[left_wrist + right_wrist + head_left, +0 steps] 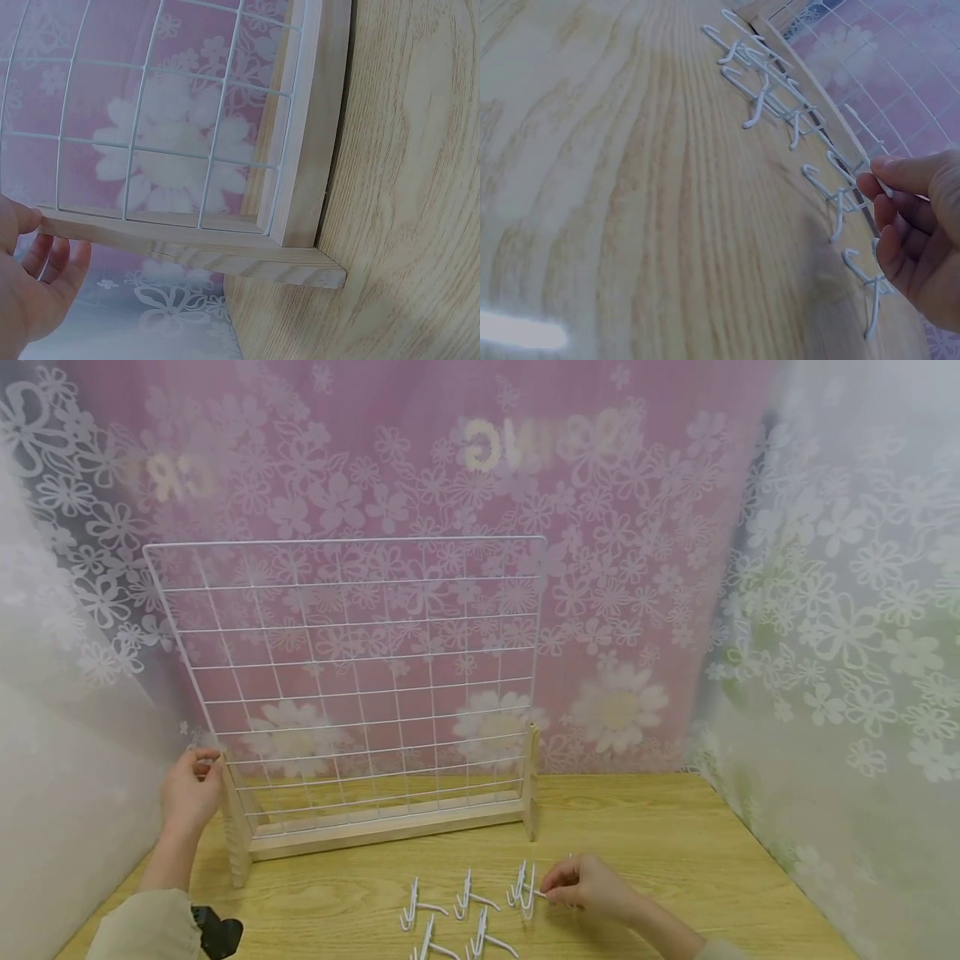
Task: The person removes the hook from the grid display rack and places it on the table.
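Note:
A white wire grid (345, 540) stands upright in a pale wooden stand (390, 829). At the stand's left end my left hand (191, 789) pinches the top of the wooden side post (187, 255), thumb on one face and fingers on the other. My right hand (588, 885) is low in front of the grid's right end. Between its thumb and index finger it holds a white metal hook (531, 893) by the prong, close to other hooks. Several more white hooks (481, 935) are set out on the table; my right fingers partly hide some in the right wrist view.
The wood-grain table (637, 814) carries the stand and hooks. Behind it hangs a pink floral curtain (645, 635), with pale floral sheeting (847, 693) along the right side. A black device (217, 933) sits at my left sleeve.

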The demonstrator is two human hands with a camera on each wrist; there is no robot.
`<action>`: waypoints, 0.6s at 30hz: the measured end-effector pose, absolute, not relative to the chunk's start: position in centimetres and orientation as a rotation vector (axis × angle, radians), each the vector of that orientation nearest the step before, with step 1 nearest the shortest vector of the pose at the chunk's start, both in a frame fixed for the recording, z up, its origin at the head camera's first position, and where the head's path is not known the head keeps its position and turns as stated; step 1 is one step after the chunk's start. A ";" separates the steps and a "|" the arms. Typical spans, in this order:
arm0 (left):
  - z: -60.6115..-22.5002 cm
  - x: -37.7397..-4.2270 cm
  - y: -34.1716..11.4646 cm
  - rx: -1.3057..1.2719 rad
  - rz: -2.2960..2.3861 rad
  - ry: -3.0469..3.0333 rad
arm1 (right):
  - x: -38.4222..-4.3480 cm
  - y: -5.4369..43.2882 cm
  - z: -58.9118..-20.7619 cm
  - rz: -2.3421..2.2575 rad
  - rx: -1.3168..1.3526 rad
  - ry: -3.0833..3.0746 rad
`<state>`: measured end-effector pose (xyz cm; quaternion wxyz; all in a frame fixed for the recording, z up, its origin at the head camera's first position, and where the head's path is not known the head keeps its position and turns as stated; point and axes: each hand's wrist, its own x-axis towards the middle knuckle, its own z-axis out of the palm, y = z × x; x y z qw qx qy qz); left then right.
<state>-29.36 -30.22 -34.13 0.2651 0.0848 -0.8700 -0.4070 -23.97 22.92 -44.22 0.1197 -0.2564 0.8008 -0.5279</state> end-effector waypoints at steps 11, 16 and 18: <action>-34.0 -29.2 -30.2 0.229 -1.099 -2.356 | -23.4 22.8 -46.1 -1.515 -0.757 2.337; -34.1 -29.3 -30.2 0.240 -1.103 -2.364 | -23.2 22.8 -46.4 -1.512 -0.716 2.346; -34.1 -29.3 -30.2 0.240 -1.106 -2.372 | -23.2 22.8 -46.5 -1.513 -0.710 2.344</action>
